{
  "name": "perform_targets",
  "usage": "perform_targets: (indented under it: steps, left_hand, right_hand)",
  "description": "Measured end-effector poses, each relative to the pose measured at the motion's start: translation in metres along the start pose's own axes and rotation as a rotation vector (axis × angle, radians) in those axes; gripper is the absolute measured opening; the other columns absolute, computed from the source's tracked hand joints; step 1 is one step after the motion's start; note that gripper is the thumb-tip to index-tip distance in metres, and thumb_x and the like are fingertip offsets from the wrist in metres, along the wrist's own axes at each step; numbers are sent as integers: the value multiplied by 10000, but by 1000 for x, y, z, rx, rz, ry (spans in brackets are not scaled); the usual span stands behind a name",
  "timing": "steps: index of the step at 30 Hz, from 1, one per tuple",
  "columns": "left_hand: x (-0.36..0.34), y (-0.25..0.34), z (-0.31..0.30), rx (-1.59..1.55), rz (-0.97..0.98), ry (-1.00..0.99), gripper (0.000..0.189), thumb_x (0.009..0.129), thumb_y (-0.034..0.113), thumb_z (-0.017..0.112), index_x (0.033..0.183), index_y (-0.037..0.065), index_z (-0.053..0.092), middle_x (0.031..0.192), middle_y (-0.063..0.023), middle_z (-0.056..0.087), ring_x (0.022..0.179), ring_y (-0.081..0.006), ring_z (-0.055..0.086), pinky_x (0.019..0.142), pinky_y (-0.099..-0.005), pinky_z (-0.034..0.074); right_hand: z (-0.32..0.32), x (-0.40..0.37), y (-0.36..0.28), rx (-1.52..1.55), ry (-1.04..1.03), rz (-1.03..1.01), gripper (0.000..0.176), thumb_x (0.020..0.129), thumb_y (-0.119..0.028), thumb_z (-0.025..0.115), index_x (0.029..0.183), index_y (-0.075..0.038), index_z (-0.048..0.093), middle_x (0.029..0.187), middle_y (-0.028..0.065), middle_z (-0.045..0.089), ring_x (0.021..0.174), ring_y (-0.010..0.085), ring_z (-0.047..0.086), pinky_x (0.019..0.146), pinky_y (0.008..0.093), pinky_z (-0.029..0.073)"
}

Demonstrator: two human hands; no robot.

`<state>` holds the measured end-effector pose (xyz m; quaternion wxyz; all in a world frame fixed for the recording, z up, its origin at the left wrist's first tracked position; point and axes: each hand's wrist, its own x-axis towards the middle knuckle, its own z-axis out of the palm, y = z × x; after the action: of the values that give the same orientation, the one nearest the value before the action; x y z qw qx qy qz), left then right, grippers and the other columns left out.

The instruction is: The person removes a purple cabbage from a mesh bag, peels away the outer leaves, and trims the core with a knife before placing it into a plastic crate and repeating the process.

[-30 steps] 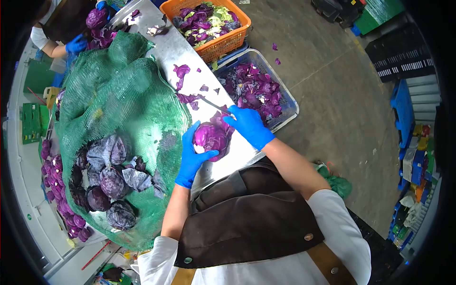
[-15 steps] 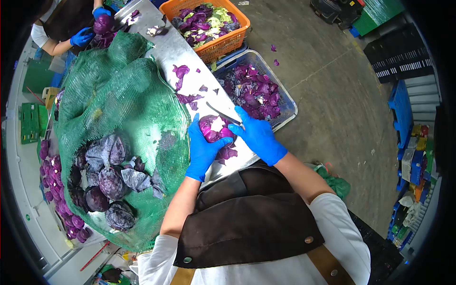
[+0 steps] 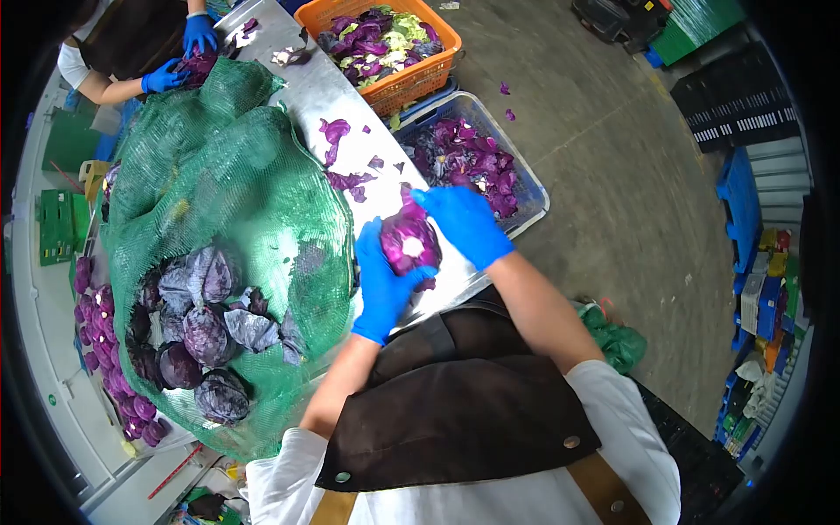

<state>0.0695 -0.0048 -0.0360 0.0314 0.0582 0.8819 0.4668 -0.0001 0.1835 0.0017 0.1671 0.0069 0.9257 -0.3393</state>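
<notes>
A purple cabbage with a pale cut stem (image 3: 409, 243) sits in my left hand (image 3: 381, 287), its blue-gloved fingers wrapped around the left and lower sides. My right hand (image 3: 465, 226), also gloved in blue, is at the upper right of the cabbage, with its fingertips pinched on a loose purple leaf (image 3: 409, 206). No knife shows now. Leaf scraps (image 3: 348, 182) lie on the metal table (image 3: 319, 92). Left of my hands, a green mesh bag (image 3: 262, 192) holds several dark cabbages (image 3: 208, 336).
Beyond the table's right edge stand an orange basket (image 3: 411, 86) and a blue-grey crate (image 3: 535, 194), both with leaves inside. A co-worker's gloved hands (image 3: 164, 77) handle a cabbage at the upper left. More trimmed cabbages (image 3: 105, 350) lie at far left.
The cabbage has moved slightly right and down, its stem now facing up. My right hand has shifted up and left to a leaf. The knife has gone from view. The co-worker's hands have moved.
</notes>
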Motion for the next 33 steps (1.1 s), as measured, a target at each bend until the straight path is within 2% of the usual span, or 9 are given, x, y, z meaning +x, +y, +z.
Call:
perform_targets:
  steps: [4,8,12,14,19,22,25,28,33]
  left_hand:
    - [-9,-16,-3,-75,17,28,1198,576,335,949,1501,7,262,1423,-213,376,1338,-378,389,1139,-447,332]
    - [-30,-41,-11,-295,37,13,1208,578,293,964,1507,6,247,1493,-188,342,1373,-313,384,1156,-427,334]
    - [-28,-28,-18,-611,-220,11,1204,609,265,954,1523,14,211,1507,-167,350,1358,-286,420,1132,-404,382]
    - [-26,-37,-15,-491,-151,19,1178,627,241,946,1524,16,216,1500,-166,369,1351,-278,434,1115,-400,405]
    - [-22,-36,-17,-498,-153,-23,1143,648,185,930,1528,22,221,1506,-156,372,1350,-272,439,1118,-401,406]
    - [-19,-31,-20,-564,-185,-49,1154,644,162,928,1536,31,209,1503,-154,376,1349,-274,442,1130,-405,401]
    - [-18,-33,-22,-554,-177,-73,1150,647,138,922,1539,33,203,1499,-154,382,1349,-274,443,1129,-407,405]
    - [-18,-30,-24,-591,-170,-78,1141,659,119,911,1543,33,194,1500,-151,379,1354,-273,436,1123,-406,413]
    - [-20,-36,-36,-791,-294,-81,1139,683,99,892,1556,42,163,1517,-151,342,1366,-281,418,1119,-410,419]
  right_hand:
    - [19,15,14,181,51,-111,449,906,-479,643,1026,-55,731,905,186,714,926,356,685,803,405,525]
    - [33,39,43,230,139,204,454,845,-420,726,1034,-8,709,925,203,709,908,384,686,775,439,527]
    - [49,7,47,98,329,89,937,836,-594,677,1466,22,359,868,217,705,793,370,707,671,475,542]
    - [31,-21,8,214,-23,93,1163,816,-639,681,1547,28,70,883,234,705,786,399,700,667,494,538]
    - [35,-32,-5,248,-135,-12,1066,783,-464,758,1577,-124,134,812,272,672,743,441,678,673,508,537]
    - [45,-33,4,99,-62,-94,1004,792,-417,773,1586,-217,191,684,148,623,586,297,636,583,417,506]
    - [41,-33,10,55,-64,-118,914,807,-262,758,1573,-251,259,750,151,659,575,214,612,598,381,514]
    - [45,-28,43,405,-116,-274,889,810,-231,719,1567,-269,253,736,188,665,648,348,678,611,433,533]
    - [44,-31,47,361,-10,-155,933,811,-202,742,1577,-258,211,727,189,647,635,349,660,602,442,519]
